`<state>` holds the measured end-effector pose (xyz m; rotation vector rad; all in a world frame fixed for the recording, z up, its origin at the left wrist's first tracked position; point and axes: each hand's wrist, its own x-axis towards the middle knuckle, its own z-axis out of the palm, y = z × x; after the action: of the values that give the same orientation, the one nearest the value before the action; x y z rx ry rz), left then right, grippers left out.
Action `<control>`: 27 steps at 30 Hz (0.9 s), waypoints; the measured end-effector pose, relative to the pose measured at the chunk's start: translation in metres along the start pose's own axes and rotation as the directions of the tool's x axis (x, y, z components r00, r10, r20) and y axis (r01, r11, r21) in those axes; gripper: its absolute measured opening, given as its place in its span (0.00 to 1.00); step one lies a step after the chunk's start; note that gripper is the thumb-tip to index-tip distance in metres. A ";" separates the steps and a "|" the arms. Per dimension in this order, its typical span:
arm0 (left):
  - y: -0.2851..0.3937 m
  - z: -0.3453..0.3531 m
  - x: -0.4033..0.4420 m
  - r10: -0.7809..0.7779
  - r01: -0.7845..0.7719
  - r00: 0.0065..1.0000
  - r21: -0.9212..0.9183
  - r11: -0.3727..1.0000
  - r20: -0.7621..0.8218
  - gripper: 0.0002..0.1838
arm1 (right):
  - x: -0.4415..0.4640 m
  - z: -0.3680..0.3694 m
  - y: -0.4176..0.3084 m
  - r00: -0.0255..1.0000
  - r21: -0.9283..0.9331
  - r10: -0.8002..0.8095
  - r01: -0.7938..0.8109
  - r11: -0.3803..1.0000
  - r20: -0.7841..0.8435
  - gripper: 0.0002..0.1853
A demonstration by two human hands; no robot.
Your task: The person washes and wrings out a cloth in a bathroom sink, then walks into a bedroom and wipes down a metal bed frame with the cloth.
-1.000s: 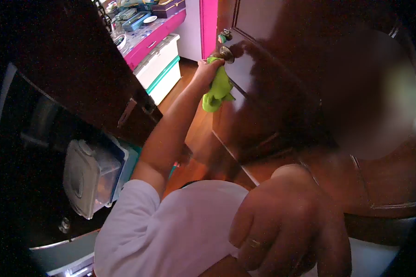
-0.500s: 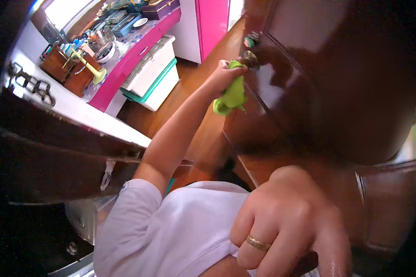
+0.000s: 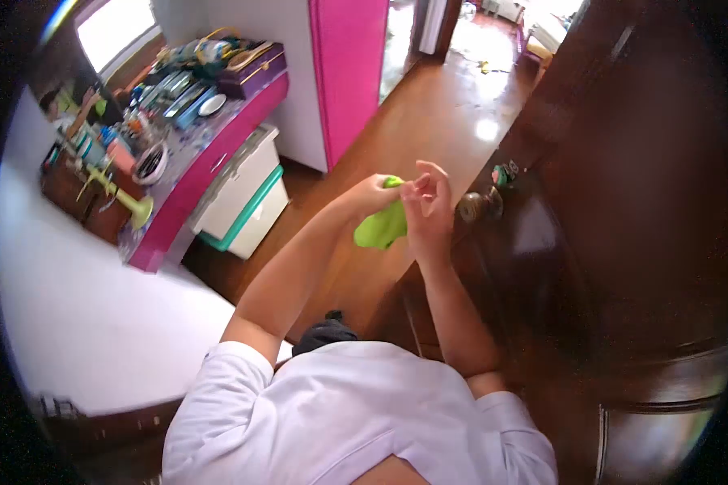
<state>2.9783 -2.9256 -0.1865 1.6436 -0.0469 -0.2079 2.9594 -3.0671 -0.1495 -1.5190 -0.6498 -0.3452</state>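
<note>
Bunched in my left hand (image 3: 372,196) is a bright green cloth (image 3: 382,226), which hangs below the fingers. My right hand (image 3: 430,212) is raised close beside it, palm turned toward the cloth. Its fingers are bent and apart, near the left fingertips; whether they touch the cloth I cannot tell. To the right of both hands is a round metal doorknob (image 3: 479,206) on a dark brown, glossy wooden door (image 3: 623,186). A small green and reddish object (image 3: 503,174) sits at the door edge just beyond the knob.
On the left, a pink-edged dresser (image 3: 210,158) carries bottles, trays and a purple box (image 3: 255,73). White storage bins (image 3: 247,202) with a green rim stand below. A pink panel (image 3: 348,73) rises by the wooden floor (image 3: 445,105), which runs through a doorway.
My left hand has drawn the green cloth off the doorknob. My right hand has moved from close to the camera out to the cloth. The view has swung, showing more floor and the doorway.
</note>
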 end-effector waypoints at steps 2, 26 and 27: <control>0.000 -0.005 0.026 -0.099 0.098 0.993 0.019 0.995 0.062 0.17 | 0.010 0.000 0.026 0.990 -0.292 -0.066 0.027 0.956 -0.126 0.20; -0.002 0.363 -0.024 -0.122 -0.344 -0.052 0.097 0.934 0.991 0.18 | -0.310 -0.174 -0.087 0.077 0.061 0.300 -0.903 0.424 -0.951 0.20; 0.009 0.381 -0.047 -0.121 -0.341 -0.188 0.050 0.939 0.975 0.18 | -0.333 -0.178 -0.100 0.045 0.064 0.228 -0.892 0.448 -0.972 0.19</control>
<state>2.8706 -3.2937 -0.1990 1.2790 -1.6173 -1.4686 2.6695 -3.3081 -0.2526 -1.6888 1.2511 -0.6649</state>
